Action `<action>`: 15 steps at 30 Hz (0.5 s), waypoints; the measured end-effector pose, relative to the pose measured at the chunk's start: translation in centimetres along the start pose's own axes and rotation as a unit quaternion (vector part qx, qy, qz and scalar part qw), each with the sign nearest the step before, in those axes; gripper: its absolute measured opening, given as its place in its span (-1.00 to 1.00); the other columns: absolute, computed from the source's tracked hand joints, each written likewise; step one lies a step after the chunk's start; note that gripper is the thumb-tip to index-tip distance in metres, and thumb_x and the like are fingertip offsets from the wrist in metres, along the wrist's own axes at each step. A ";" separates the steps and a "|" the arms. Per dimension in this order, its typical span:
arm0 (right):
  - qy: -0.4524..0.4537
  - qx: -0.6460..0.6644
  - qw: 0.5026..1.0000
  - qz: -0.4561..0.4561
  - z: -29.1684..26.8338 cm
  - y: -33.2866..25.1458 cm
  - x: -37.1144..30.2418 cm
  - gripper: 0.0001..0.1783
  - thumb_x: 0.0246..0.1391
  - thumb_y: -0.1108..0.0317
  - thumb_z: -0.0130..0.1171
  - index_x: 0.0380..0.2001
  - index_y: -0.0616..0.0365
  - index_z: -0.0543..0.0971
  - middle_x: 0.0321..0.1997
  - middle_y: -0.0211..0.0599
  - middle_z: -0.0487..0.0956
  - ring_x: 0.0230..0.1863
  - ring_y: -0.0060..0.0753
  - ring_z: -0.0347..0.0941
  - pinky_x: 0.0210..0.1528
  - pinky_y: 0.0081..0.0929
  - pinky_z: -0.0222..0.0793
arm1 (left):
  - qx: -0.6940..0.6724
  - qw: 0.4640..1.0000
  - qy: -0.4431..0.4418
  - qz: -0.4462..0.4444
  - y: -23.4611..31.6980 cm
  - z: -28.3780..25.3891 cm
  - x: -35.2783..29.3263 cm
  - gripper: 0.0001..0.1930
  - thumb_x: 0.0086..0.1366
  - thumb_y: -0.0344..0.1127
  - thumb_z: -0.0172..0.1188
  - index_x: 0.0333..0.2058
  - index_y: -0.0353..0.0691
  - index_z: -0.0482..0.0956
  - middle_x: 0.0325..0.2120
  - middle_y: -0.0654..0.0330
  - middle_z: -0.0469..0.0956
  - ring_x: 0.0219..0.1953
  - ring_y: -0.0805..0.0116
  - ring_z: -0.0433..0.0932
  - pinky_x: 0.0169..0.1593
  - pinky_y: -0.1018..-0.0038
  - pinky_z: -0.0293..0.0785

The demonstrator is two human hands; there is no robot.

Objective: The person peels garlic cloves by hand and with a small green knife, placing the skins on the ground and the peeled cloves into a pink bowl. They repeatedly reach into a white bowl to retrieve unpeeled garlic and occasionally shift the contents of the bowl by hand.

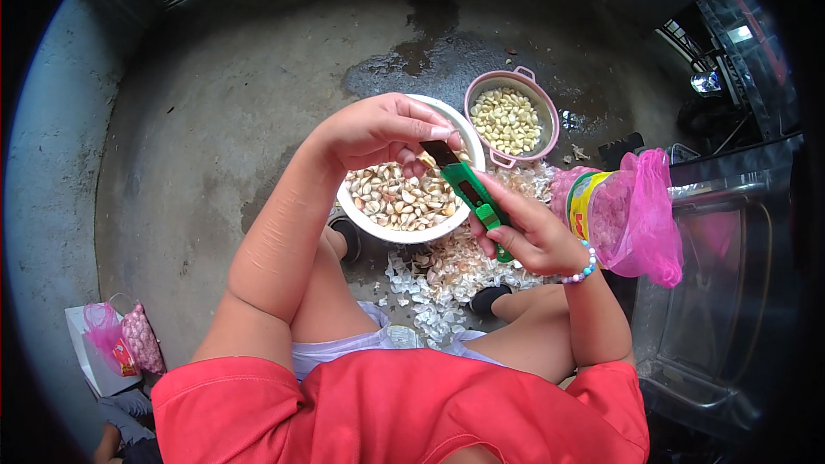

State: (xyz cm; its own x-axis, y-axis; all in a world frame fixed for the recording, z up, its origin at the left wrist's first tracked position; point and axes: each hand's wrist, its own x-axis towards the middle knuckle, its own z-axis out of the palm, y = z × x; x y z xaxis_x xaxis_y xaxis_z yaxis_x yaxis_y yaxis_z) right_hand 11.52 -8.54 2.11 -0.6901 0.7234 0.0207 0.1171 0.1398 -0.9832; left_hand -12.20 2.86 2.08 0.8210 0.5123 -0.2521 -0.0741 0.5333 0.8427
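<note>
My left hand (378,127) is above the white basin (411,236), its fingers pinched on a small pale garlic clove (427,158), mostly hidden by the fingers and blade. In my right hand (541,236) is a green utility knife (471,192), gripped by its handle with the thumb along it. Its dark blade is out and points up-left, right at the left fingertips. Unpeeled garlic cloves (400,198) fill the basin below. Beyond it to the right, a pink two-handled pot (554,123) holds peeled cloves (505,120).
Garlic skins (443,288) litter the floor between my legs. A pink net bag of garlic (649,219) stands at right beside a clear plastic container (709,292). Another net bag (142,339) lies far left near a white box (86,348). Wet concrete (412,69) shows ahead.
</note>
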 end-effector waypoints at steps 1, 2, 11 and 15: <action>0.020 0.039 0.999 0.011 0.1 0.1 -0.2 -0.26 -0.02 0.64 -0.11 0.26 0.13 -0.03 -0.36 -0.31 0.42 -0.48 -0.58 0.37 -0.38 -0.60 0.34 | 0.008 1.000 0.000 -0.001 0.0 0.1 0.1 -0.80 0.18 -0.37 0.11 -0.27 -0.37 0.54 -0.41 0.18 0.55 -0.54 0.53 0.50 -0.53 0.64 0.44; 0.041 0.078 0.996 0.023 0.2 0.3 -0.3 -0.32 0.01 0.59 -0.08 0.24 0.15 0.03 -0.35 -0.31 0.42 -0.49 -0.60 0.37 -0.40 -0.61 0.34 | 0.015 1.000 0.000 -0.003 0.0 0.2 0.2 -0.81 0.18 -0.37 0.12 -0.28 -0.36 0.54 -0.40 0.18 0.55 -0.55 0.53 0.49 -0.52 0.65 0.45; 0.183 -0.108 0.977 0.030 -0.3 1.8 1.7 -0.61 0.10 0.11 0.01 -0.18 0.22 0.36 -0.42 -0.19 0.48 -0.42 -0.29 0.46 -0.40 -0.45 0.34 | -0.010 0.999 0.015 -0.026 -2.4 3.3 2.6 -0.76 0.17 -0.26 0.17 -0.31 -0.34 0.51 -0.55 0.25 0.49 -0.52 0.48 0.52 -0.43 0.61 0.48; 0.260 -0.350 0.899 -0.040 -0.5 1.0 1.7 -0.54 0.01 -0.02 0.08 -0.30 0.21 0.41 -0.46 -0.02 0.49 -0.43 0.03 0.46 -0.46 -0.28 0.33 | -0.033 0.999 0.034 -0.012 -3.0 3.9 3.1 -0.79 0.19 -0.31 0.14 -0.26 -0.32 0.49 -0.47 0.25 0.50 -0.50 0.52 0.50 -0.43 0.61 0.45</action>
State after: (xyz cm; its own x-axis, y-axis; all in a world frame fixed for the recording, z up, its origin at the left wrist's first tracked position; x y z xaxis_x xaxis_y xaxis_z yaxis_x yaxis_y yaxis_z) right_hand 10.82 -6.83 1.26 -0.3104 0.8846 0.3481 0.6280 0.4658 -0.6235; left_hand -7.25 0.18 0.60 0.7832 0.5422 -0.3044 -0.0943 0.5874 0.8038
